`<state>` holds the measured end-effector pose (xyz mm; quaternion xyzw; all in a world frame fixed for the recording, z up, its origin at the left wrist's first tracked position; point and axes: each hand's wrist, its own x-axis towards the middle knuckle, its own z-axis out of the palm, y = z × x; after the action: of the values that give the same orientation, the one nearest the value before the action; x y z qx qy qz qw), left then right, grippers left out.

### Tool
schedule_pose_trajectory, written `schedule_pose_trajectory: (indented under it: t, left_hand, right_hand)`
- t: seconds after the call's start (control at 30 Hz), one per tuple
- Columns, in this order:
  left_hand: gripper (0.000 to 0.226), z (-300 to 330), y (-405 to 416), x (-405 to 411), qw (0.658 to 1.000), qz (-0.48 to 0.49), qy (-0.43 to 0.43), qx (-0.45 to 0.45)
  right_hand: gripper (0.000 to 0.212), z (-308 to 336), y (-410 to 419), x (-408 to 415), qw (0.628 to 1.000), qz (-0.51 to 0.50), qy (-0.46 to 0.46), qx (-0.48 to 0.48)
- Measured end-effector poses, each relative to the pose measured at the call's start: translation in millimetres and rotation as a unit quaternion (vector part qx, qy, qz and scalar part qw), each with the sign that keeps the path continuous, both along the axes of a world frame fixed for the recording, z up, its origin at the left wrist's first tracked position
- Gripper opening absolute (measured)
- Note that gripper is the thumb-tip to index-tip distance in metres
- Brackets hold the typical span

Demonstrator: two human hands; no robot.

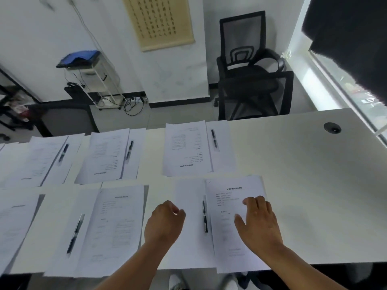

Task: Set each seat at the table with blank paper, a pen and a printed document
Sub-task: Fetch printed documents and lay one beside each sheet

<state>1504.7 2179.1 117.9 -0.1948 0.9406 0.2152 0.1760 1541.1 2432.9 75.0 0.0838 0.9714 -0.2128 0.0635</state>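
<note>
A white desk (pixel 293 164) fills the lower half of the frame, with paper sets laid out in two rows. At the lower centre, nearest the person, a blank sheet (pixel 189 206) lies beside a printed document (pixel 230 227), and a black pen (pixel 205 216) rests along the line where the two meet, pointing away from the person.

The right hand (pixel 259 222) lies flat on the printed document, fingers spread and fairly straight, fingertips (pixel 248 200) pressing on the page near the printed lines. The left hand (pixel 163 222) is over the left edge of the blank sheet with its fingers curled in; whether it pinches the paper edge cannot be told. The two hands are apart, with the pen between them.

To the lower left lies another set, with a second pen (pixel 75 233) slanting across its paper. In the row farther back, three more sets each carry a pen; the one at the centre of the frame has a document (pixel 186 149) turned the other way, with its pen (pixel 214 139) on the sheet to its right.

Behind the desk, in the upper right, stands a black mesh office chair (pixel 245 65). A scroll (pixel 159 19) with columns of writing hangs on the white wall at the top centre, and a small stand with a blue item (pixel 80 57) on top sits at the upper left.
</note>
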Motion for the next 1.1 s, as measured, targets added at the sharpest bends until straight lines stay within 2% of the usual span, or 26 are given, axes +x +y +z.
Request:
schedule_pose_trajectory:
  t: [0.27, 0.47, 0.77, 0.9, 1.1]
  left_hand:
    - [0.020, 20.6, -1.7, 5.9, 0.995, -0.071, 0.059, 0.046]
    - [0.044, 19.1, -8.4, 8.6, 0.983, -0.147, 0.033, 0.104]
    - [0.099, -3.0, -17.3, 1.2, 0.966, -0.253, -0.014, 0.047]
    - [0.113, -25.6, -25.6, 2.2, 0.957, -0.280, -0.059, 0.043]
    - [0.121, -55.5, -39.8, 9.1, 0.948, -0.303, -0.091, 0.012]
  right_hand:
    - [0.056, 18.2, 1.9, -1.9, 0.999, 0.039, -0.026, 0.001]
    - [0.081, 24.0, 11.2, -2.8, 0.990, 0.082, -0.106, 0.045]
    - [0.109, 18.6, 12.8, -1.1, 0.969, 0.122, -0.202, 0.071]
    - [0.118, 7.6, 8.2, 7.9, 0.957, 0.150, -0.228, 0.102]
    - [0.117, -20.5, -2.1, 11.5, 0.949, 0.169, -0.238, 0.119]
